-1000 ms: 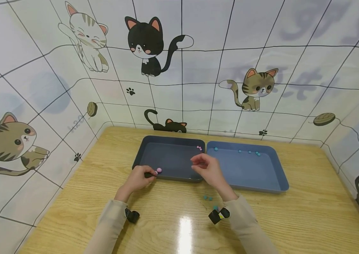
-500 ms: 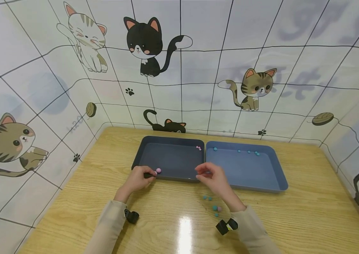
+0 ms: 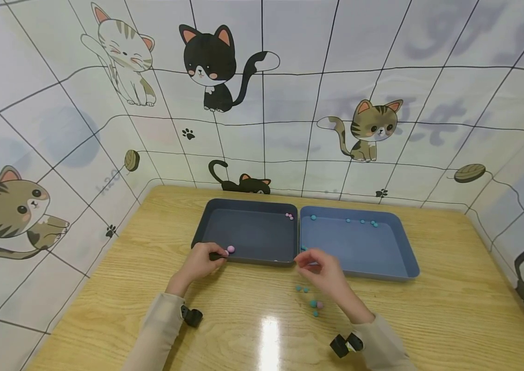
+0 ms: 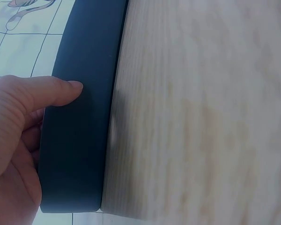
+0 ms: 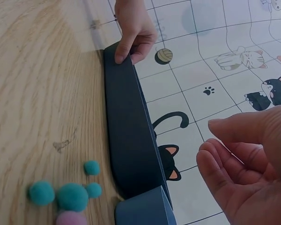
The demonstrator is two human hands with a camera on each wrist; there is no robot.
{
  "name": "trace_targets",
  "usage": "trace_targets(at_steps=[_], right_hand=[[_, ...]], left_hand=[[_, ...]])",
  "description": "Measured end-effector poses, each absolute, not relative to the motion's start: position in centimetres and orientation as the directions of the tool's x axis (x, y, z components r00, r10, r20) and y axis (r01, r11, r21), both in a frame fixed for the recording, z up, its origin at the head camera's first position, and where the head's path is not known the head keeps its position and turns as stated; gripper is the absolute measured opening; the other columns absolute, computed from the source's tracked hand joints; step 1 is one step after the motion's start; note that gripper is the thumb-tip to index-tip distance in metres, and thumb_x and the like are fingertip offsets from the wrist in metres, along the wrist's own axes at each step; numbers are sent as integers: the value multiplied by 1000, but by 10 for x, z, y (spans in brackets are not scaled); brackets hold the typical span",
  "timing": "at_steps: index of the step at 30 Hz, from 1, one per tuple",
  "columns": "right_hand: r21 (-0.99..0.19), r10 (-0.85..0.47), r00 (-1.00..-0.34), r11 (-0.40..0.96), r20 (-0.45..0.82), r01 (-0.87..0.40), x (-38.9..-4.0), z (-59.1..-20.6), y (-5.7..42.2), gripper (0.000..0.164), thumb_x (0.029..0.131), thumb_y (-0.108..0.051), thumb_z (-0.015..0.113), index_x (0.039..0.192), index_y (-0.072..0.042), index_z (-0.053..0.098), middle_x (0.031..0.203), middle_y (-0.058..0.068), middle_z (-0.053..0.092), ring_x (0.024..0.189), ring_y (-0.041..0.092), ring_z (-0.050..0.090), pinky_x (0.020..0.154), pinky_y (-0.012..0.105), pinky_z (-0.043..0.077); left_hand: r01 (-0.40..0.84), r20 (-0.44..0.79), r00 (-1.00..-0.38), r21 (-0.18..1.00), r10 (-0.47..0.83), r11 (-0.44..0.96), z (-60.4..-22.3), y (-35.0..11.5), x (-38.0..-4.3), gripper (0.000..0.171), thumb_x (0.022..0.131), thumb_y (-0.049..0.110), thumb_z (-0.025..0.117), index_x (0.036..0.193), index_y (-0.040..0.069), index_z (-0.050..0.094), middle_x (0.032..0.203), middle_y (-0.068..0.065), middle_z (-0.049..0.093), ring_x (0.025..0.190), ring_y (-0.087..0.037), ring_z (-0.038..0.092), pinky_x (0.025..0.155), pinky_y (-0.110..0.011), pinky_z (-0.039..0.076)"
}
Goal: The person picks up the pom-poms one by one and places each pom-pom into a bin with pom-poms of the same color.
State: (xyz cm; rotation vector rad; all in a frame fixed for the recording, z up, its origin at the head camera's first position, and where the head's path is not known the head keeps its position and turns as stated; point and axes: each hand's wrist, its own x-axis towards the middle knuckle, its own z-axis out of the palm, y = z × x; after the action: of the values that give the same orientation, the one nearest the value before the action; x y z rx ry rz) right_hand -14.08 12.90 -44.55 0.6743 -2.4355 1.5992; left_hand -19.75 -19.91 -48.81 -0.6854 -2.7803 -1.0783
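My left hand (image 3: pixel 202 260) grips the front wall of the dark grey tray (image 3: pixel 252 206) near its left corner. In the left wrist view the thumb lies flat on the outside of that wall. My right hand (image 3: pixel 324 270) hovers by the front left corner of the blue tray (image 3: pixel 382 275), and the right wrist view shows a gap between its thumb and fingers, with nothing held. Just below it on the table lie several teal pom-poms (image 5: pixel 72 197) and a pink pom-pom (image 3: pixel 319 305). A larger pink pom-pom (image 3: pixel 231 249) sits inside the dark tray beside my left fingers.
Small pink pom-poms (image 3: pixel 289 216) rest in the dark tray's far right corner. Several teal pom-poms (image 3: pixel 362 221) line the blue tray's back edge, and another teal pom-pom (image 3: pixel 304 248) is by its left wall. A cat-patterned backdrop (image 3: pixel 289 103) rises behind the wooden table (image 3: pixel 224 319).
My right hand has moved from over the dark tray rightward and nearer to me, uncovering pom-poms on the table and one in the blue tray. My left hand keeps its hold on the rim.
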Motion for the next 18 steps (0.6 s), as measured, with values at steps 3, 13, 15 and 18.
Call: trace_targets(at_steps=[3, 13, 15, 18], right_hand=[[-819, -288, -874, 323, 393, -475, -137, -448, 132, 19, 77, 13, 68, 93, 2, 65, 88, 18, 64, 77, 21, 63, 67, 27, 55], [-811, -302, -860, 309, 411, -496, -125, -457, 147, 19, 76, 13, 69, 92, 5, 63, 85, 18, 63, 74, 17, 63, 64, 27, 54], [-817, -303, -870, 323, 389, -478, -122, -458, 149, 21, 75, 14, 69, 92, 4, 64, 85, 16, 63, 75, 21, 63, 64, 27, 54], [-822, -310, -878, 334, 365, -460, -118, -459, 153, 22, 74, 14, 70, 93, 4, 64, 87, 16, 63, 76, 25, 63, 65, 28, 55]], left_hand=[[434, 232, -897, 622, 375, 652, -488, -199, -197, 8, 78, 3, 73, 84, 8, 73, 84, -1, 69, 78, -17, 64, 69, -29, 52], [439, 237, -895, 618, 379, 652, -487, -199, -197, 8, 78, 3, 73, 84, 8, 73, 84, -2, 69, 78, -16, 64, 68, -30, 52], [443, 240, -893, 615, 381, 652, -487, -199, -197, 8, 78, 3, 73, 84, 8, 73, 84, -2, 69, 78, -17, 64, 69, -31, 52], [446, 244, -892, 611, 381, 654, -486, -198, -196, 8, 78, 3, 73, 84, 8, 73, 83, -1, 69, 79, -17, 64, 70, -32, 52]])
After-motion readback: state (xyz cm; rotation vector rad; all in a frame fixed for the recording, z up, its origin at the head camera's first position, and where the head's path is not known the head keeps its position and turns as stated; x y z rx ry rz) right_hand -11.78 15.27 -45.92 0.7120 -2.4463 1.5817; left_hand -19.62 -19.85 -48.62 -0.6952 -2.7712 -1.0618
